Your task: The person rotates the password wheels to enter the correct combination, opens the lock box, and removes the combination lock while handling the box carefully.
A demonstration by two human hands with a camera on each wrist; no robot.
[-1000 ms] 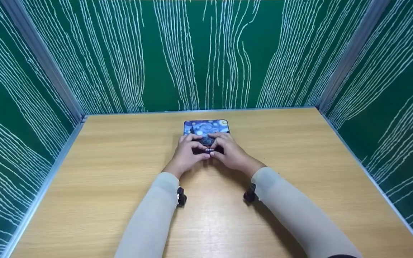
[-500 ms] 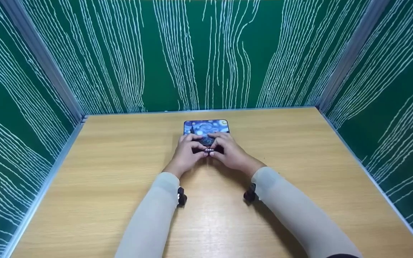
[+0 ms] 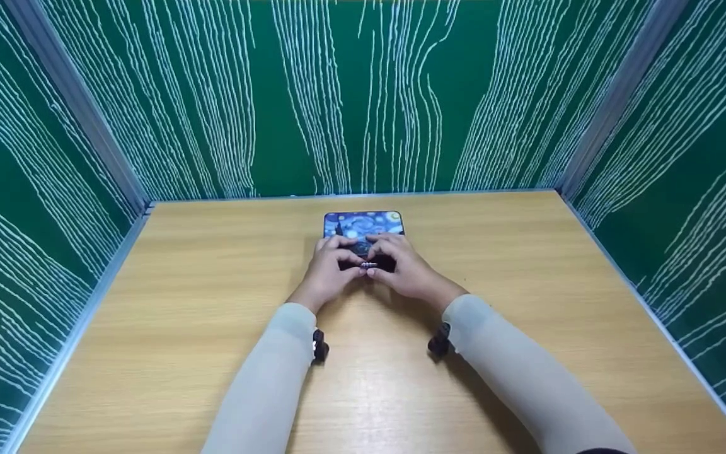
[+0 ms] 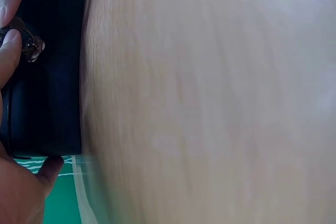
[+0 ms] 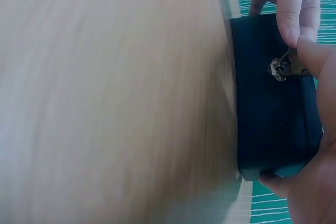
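A small dark box (image 5: 268,103) stands on the table, its lid (image 3: 366,226) printed with a blue swirling night-sky painting. On its front face is a metal latch (image 5: 281,69) with a ring-like part. My left hand (image 3: 328,268) and right hand (image 3: 404,268) flank the box and meet at this latch. Thumb and index finger of each hand pinch at the latch; their tips partly hide it. Other fingers rest on the lid and along the box's sides. The left wrist view shows the latch (image 4: 35,48) between the thumbs, its exact shape hard to tell.
The box sits near the back of a wooden table (image 3: 224,284). Green panels (image 3: 394,94) with white wavy lines enclose the back and both sides, joined by grey metal posts (image 3: 79,107). Dark wrist cameras (image 3: 319,347) hang inside both sleeves.
The left thumb has drawn slightly up toward the latch, and the fingertips at the latch have shifted a little. The box and both forearms stay in place.
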